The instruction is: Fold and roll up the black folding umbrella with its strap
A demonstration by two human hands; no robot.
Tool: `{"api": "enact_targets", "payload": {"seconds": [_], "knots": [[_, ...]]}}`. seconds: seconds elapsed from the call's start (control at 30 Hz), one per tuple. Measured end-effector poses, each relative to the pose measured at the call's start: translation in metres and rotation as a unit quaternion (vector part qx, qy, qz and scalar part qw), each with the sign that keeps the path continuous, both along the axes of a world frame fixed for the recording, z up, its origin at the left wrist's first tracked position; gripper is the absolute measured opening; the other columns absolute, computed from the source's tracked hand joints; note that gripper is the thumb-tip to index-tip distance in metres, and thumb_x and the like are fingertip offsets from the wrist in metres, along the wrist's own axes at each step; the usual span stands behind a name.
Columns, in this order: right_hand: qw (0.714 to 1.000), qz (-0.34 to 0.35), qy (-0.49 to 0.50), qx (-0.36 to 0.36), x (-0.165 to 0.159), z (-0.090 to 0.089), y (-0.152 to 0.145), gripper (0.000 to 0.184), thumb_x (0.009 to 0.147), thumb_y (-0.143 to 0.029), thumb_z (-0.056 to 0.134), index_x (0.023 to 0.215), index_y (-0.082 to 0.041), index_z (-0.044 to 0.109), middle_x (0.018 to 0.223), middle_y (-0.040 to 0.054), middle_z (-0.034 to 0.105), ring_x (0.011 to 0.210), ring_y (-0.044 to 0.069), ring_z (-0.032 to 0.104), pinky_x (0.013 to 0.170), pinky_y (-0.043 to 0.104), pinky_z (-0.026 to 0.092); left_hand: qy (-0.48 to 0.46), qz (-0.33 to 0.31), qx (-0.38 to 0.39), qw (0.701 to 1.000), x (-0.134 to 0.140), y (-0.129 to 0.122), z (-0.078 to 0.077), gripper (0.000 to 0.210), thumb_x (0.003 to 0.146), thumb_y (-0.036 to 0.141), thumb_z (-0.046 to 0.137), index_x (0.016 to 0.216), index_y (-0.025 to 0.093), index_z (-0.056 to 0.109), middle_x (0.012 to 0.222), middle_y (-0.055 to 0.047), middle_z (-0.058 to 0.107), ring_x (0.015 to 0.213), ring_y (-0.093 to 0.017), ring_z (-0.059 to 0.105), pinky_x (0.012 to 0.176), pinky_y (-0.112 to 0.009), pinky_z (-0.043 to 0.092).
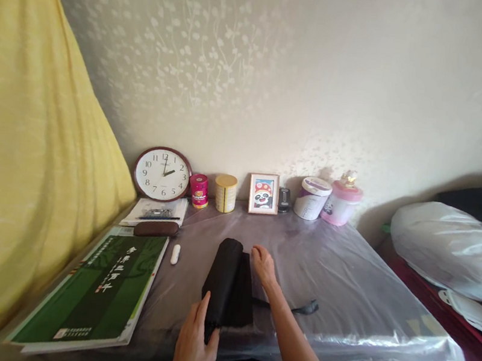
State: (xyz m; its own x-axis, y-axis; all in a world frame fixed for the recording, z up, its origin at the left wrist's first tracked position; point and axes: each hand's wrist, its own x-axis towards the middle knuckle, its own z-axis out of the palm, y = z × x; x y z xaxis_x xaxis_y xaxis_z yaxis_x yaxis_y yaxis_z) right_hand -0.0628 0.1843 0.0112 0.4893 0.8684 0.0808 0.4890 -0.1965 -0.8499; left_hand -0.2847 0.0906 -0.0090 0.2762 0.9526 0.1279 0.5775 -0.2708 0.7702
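A black fabric roll point(221, 281) lies lengthwise on the table, partly rolled up, with a flat flap point(244, 294) spread along its right side. My left hand point(197, 341) grips the near end of the roll, thumb on the right and fingers on the left. Beside the flap's far right corner is my right hand point(263, 264), its fingers curled together; whether they pinch the fabric is hidden. A dark strap point(307, 307) runs out from the flap to the right, passing beneath my right forearm.
Plastic film covers the table point(343, 288). Green books point(100, 286), a brown case point(156, 228) and a small white object point(175, 254) lie left. Along the wall stand a clock point(149, 181), a yellow-lidded can point(224, 195), a picture frame point(263, 194) and tubs point(311, 201).
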Motion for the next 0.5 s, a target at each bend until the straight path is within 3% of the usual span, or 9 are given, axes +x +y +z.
{"api": "enact_targets", "payload": {"seconds": [0.1, 0.2, 0.3, 0.5], "knots": [[0.993, -0.005, 0.114, -0.016, 0.0, -0.008, -0.021, 0.035, 0.081, -0.026, 0.037, 0.104, -0.014, 0.06, 0.095, 0.0092, 0.067, 0.085, 0.017, 0.064, 0.07, 0.027, 0.049, -0.004, 0.001, 0.004, 1.0, 0.0, 0.0, 0.001, 0.059, 0.078, 0.021, 0.04, 0.135, 0.017, 0.027, 0.128, -0.01, 0.045, 0.117, -0.021, 0.047, 0.099, -0.036, 0.037], [0.978, 0.006, 0.206, -0.027, -0.009, -0.008, -0.033, 0.032, 0.078, -0.029, 0.041, 0.1, -0.017, 0.061, 0.086, 0.0049, 0.067, 0.074, 0.015, 0.064, 0.057, 0.023, 0.049, -0.004, 0.009, 0.0, 1.0, 0.0, -0.002, 0.004, 0.06, 0.077, 0.021, 0.041, 0.135, 0.018, 0.028, 0.127, -0.009, 0.046, 0.117, -0.021, 0.047, 0.098, -0.035, 0.037], [0.963, 0.025, 0.266, -0.039, -0.019, -0.002, -0.035, 0.029, 0.075, -0.026, 0.044, 0.098, -0.018, 0.06, 0.081, 0.0022, 0.064, 0.066, 0.012, 0.061, 0.053, 0.022, 0.049, -0.003, 0.006, -0.007, 1.0, 0.0, -0.002, 0.007, 0.061, 0.077, 0.02, 0.042, 0.135, 0.019, 0.027, 0.128, -0.009, 0.045, 0.117, -0.02, 0.047, 0.099, -0.034, 0.037], [0.948, 0.053, 0.304, -0.081, -0.033, 0.009, -0.028, 0.029, 0.077, -0.015, 0.041, 0.103, -0.017, 0.053, 0.089, 0.0041, 0.058, 0.057, 0.009, 0.062, 0.054, 0.026, 0.054, -0.018, 0.004, -0.009, 1.0, 0.0, 0.0, 0.006, 0.06, 0.077, 0.021, 0.042, 0.135, 0.019, 0.026, 0.126, -0.009, 0.046, 0.116, -0.02, 0.047, 0.098, -0.034, 0.037]]}}
